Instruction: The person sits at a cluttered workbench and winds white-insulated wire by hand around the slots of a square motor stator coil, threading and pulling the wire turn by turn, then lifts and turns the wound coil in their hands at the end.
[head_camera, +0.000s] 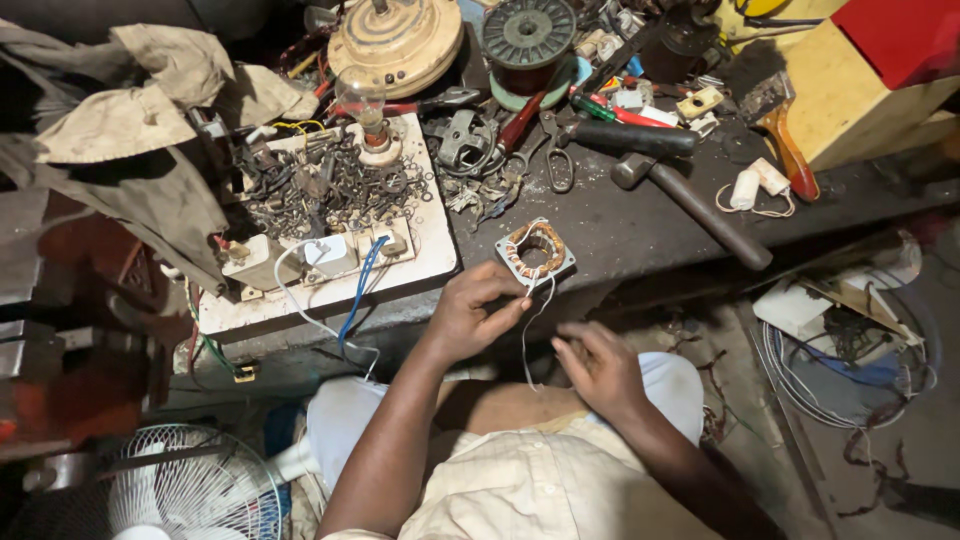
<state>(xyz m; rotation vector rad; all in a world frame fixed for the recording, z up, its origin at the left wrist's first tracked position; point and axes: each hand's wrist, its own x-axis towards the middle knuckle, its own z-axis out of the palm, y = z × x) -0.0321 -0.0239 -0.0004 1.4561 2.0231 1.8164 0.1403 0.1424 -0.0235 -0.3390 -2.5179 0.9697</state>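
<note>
A small square motor stator (535, 251) with copper winding lies at the near edge of the dark workbench (620, 230). Thin white wires (528, 335) hang down from it. My left hand (472, 312) pinches one of these wires just below the stator, fingers closed on it. My right hand (598, 362) hovers lower to the right over my lap, fingers loosely curled near the wire's hanging end; whether it touches the wire is unclear.
A white test board (425, 225) with a bulb (365, 105), sockets and scrap metal sits left. A hammer (690, 205), pliers, scissors (558, 165), wire spool (527, 45) and fan motor (395, 40) crowd the bench. A white fan (195, 490) stands lower left; coiled cables (850, 360) lie right.
</note>
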